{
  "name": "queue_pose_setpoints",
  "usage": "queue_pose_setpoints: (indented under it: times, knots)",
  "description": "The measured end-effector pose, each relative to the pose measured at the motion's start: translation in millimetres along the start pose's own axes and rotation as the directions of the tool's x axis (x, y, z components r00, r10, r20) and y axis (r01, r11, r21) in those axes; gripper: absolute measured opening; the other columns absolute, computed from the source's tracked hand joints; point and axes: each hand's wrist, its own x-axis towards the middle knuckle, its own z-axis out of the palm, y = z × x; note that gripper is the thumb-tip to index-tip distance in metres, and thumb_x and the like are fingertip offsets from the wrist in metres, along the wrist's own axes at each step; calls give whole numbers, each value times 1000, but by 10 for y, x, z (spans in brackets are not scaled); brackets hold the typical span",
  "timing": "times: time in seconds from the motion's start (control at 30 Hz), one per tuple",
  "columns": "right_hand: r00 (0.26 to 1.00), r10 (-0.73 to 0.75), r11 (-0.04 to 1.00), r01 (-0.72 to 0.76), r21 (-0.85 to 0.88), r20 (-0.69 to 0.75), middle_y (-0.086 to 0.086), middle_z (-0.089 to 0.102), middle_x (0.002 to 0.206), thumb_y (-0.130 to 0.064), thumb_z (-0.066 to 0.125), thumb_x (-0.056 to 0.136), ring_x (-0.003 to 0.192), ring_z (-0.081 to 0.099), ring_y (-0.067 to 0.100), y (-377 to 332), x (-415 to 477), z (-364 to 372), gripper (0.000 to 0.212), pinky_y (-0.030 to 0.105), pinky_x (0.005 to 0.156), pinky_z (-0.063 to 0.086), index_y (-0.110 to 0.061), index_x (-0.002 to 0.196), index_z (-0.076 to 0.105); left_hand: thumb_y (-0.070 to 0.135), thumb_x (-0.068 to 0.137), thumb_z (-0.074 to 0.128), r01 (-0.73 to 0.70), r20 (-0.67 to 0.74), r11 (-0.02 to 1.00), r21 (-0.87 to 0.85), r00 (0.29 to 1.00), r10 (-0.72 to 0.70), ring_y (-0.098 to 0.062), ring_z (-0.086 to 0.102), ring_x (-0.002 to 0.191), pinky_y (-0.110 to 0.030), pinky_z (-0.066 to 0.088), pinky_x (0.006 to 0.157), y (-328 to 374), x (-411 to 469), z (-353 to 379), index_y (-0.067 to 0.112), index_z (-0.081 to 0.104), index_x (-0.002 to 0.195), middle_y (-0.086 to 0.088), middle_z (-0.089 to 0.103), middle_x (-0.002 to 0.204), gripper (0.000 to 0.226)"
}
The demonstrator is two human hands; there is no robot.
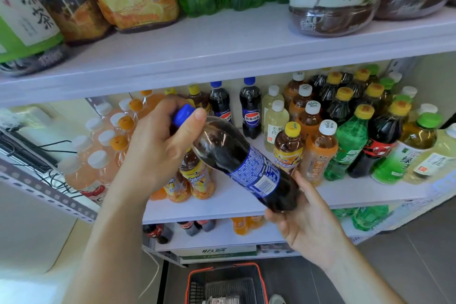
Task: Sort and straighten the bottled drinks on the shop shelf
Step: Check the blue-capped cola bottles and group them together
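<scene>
Cola [240, 165] hangs tilted in mid-air in front of the middle shelf [237, 202], cap [183, 113] up toward ten o'clock, base down toward four. The left hand [158, 145] has its grip wrapped round the neck and cap, thumb laid across the shoulder. The right hand [308, 219] cups the base from below, fingers curled up its far side. Both grips are clamped on the one bottle, which touches no shelf.

Its mates, two upright colas [250, 108], stand at the back of the shelf, about twelve o'clock from it, with bare board in front of them. The step in hand looks like returning this bottle to that row.

To do it well, I would swing the base down first so the bottle stands upright, let the right hand carry the weight, and steer by the neck. The path runs between the teas [197, 177] at eight o'clock and the pale bottles [276, 126] at one. They stand close, and a dragged base could topple them. Set it just in front of the two colas, logo facing out.
</scene>
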Motion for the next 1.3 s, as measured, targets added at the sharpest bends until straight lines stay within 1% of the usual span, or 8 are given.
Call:
queue_pose_setpoints:
  times: [0.1, 0.2, 0.37, 0.53, 0.8, 0.97, 1.13, 1.3]
  knots:
    - [997, 11, 999, -8, -47, 77, 24, 67, 116, -43, 62, 79, 56, 69, 26, 17, 18, -58, 52, 24, 39, 53, -10, 118, 70, 58, 84, 44, 44, -93, 996, 83, 995, -36, -18, 43, 53, -33, 34, 49, 12, 49, 69, 21, 49, 70, 4, 45, 55, 40]
    - [996, 71, 979, -58, -196, 55, 21, 71, 87, -59, 61, 74, 42, 62, 23, 8, 48, -90, 59, 22, 33, 45, -10, 102, 76, 47, 83, 48, 97, -151, 990, 100, 985, -81, -20, 45, 54, -33, 35, 51, 39, 92, 88, 18, 55, 70, 0, 48, 56, 33]
    - [986, 124, 933, -155, -324, -115, 10, 50, 48, -85, 54, 57, 33, 45, 17, -3, 110, -108, 78, 18, 32, 34, -17, 86, 77, 36, 90, 58, 105, 210, 953, -283, 977, -46, 1, 53, 59, -9, 41, 57, 66, 85, -18, 28, 68, 93, 19, 60, 67, 13]
    - [983, 87, 860, -156, -486, -162, 21, 68, 75, -84, 43, 59, 54, 64, 24, -69, 117, -95, 97, 22, 39, 44, -6, 112, 66, 59, 89, 48, -56, 150, 998, 5, 987, 55, -1, 54, 69, -11, 39, 60, -8, 56, 16, 32, 59, 96, 17, 61, 80, 30]
    - [967, -90, 789, -77, -609, -239, 17, 74, 95, -37, 60, 94, 73, 69, 18, -22, 151, 2, 34, 28, 57, 54, -6, 109, 61, 57, 92, 45, -140, 30, 958, 251, 990, 137, -5, 52, 74, -13, 38, 61, -26, 58, 218, 16, 59, 97, 11, 56, 71, 44]
    - [906, -404, 203, -45, -978, -126, -8, 65, 92, -31, 60, 94, 91, 62, 11, -111, 221, -63, 19, 36, 82, 51, -20, 106, 66, 50, 93, 47, -177, 120, 937, 302, 982, 147, -9, 50, 56, -15, 33, 51, -8, 89, 376, 14, 59, 105, 9, 51, 65, 40]
    - [564, -752, -383, 48, -922, 341, 3, 61, 104, -11, 71, 81, 96, 55, 25, -436, 216, -48, 33, 34, 80, 46, -12, 113, 66, 37, 100, 49, -235, 267, 892, 386, 954, 136, -26, 56, 78, -38, 45, 66, -98, 311, 696, 10, 54, 119, -7, 61, 93, 33]
    - [469, -745, -577, -95, -812, 474, 14, 56, 121, -12, 75, 72, 110, 51, 37, -763, 321, 62, 56, 51, 84, 48, -11, 126, 60, 26, 100, 51, -223, 359, 890, 398, 930, 73, -36, 57, 95, -44, 47, 77, -325, 671, 1035, 9, 49, 125, -15, 59, 108, 29]
